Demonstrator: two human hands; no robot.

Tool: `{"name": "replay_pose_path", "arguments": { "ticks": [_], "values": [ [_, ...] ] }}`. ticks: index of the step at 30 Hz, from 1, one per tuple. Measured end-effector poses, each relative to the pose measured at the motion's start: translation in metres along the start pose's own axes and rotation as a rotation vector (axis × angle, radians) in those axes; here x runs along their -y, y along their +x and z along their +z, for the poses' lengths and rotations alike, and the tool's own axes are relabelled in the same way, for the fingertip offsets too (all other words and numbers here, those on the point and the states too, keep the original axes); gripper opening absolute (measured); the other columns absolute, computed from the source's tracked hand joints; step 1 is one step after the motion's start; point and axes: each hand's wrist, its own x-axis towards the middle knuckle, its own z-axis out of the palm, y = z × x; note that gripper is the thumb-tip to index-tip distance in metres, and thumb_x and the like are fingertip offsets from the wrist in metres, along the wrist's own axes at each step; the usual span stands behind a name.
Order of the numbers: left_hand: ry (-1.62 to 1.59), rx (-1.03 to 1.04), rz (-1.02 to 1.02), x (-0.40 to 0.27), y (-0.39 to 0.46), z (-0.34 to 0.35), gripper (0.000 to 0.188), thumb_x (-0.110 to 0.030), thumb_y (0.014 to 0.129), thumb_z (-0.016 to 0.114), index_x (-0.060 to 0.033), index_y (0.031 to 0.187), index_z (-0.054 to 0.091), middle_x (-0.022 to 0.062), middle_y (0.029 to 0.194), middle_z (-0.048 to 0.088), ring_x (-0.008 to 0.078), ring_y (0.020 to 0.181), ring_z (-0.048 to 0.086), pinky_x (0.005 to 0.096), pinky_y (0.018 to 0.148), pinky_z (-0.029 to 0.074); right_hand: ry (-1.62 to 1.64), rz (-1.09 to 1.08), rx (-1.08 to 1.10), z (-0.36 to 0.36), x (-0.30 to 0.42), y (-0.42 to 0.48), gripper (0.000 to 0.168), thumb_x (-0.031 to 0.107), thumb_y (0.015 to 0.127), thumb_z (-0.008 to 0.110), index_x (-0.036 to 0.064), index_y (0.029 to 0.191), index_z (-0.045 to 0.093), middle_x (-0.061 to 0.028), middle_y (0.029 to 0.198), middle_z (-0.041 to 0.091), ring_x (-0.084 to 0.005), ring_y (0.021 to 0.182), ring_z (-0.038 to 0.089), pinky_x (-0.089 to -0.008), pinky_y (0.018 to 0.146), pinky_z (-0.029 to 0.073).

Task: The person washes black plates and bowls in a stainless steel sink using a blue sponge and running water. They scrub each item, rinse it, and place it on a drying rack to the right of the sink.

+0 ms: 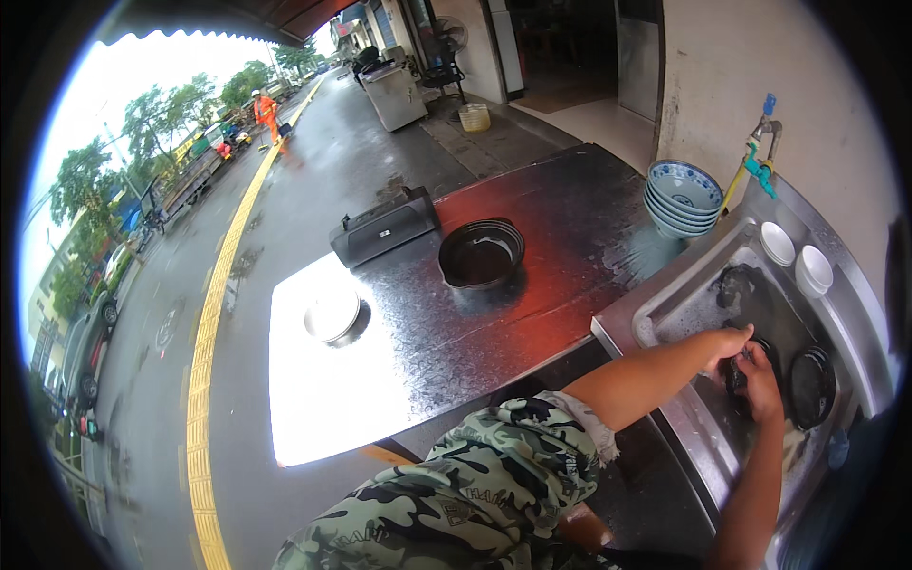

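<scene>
Both hands are over a stainless steel sink (pixel 712 445) holding cloudy, sudsy water. My left hand (pixel 725 348) reaches in from the left and grips the edge of a black bowl (pixel 737 370). Around the same bowl curl the fingers of my right hand (pixel 761 388), which comes from below. The hands hide much of this bowl, and I cannot tell whether a cloth is between them. Beside my right hand, another black dish (pixel 812 387) lies in the water. White bowls (pixel 814 271) and more small white bowls (pixel 776 243) stand on the sink's far rim.
A teal-handled tap (pixel 762 169) rises behind the sink. On the dark table (pixel 556 214) stand blue-patterned bowls (pixel 682 196), stacked black bowls (pixel 482 254), white dishes (pixel 333 315) and a black case-like object (pixel 385 229). A person in orange (pixel 266 114) is on the wet street.
</scene>
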Motion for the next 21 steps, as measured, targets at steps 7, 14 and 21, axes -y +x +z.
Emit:
{"name": "replay_pose_path", "arguments": {
  "ticks": [7, 14, 21],
  "values": [
    [0.517, -0.58, 0.522, 0.005, -0.021, 0.033, 0.046, -0.038, 0.11, 0.051, 0.0037, 0.127, 0.061, 0.0253, 0.133, 0.067, 0.0442, 0.115, 0.066, 0.0502, 0.096, 0.053, -0.784, 0.042, 0.249, -0.046, -0.042, -0.001, 0.033, 0.016, 0.081, 0.073, 0.003, 0.111, 0.074, -0.0136, 0.104, 0.075, -0.0248, 0.091, 0.074, -0.0406, 0.076, 0.058],
    [0.904, -0.461, 0.298, -0.003, -0.029, 0.024, 0.053, -0.04, 0.111, 0.043, 0.0011, 0.141, 0.059, 0.0254, 0.137, 0.064, 0.0437, 0.128, 0.06, 0.0533, 0.099, 0.053, -1.477, 0.011, -0.311, -0.056, -0.069, 0.023, 0.036, 0.035, 0.092, 0.071, 0.0, 0.096, 0.073, -0.0259, 0.098, 0.074, -0.0457, 0.095, 0.072, -0.0522, 0.079, 0.059],
    [0.213, -0.202, 0.049, -0.009, -0.033, 0.055, 0.069, -0.058, 0.111, 0.031, -0.0068, 0.153, 0.049, 0.0201, 0.159, 0.048, 0.045, 0.138, 0.053, 0.058, 0.092, 0.059, -0.077, -0.31, -0.211, -0.072, -0.096, 0.042, 0.03, 0.019, 0.106, 0.056, 0.001, 0.131, 0.057, -0.0165, 0.124, 0.066, -0.0248, 0.112, 0.061, -0.0382, 0.099, 0.047]
  ]
}}
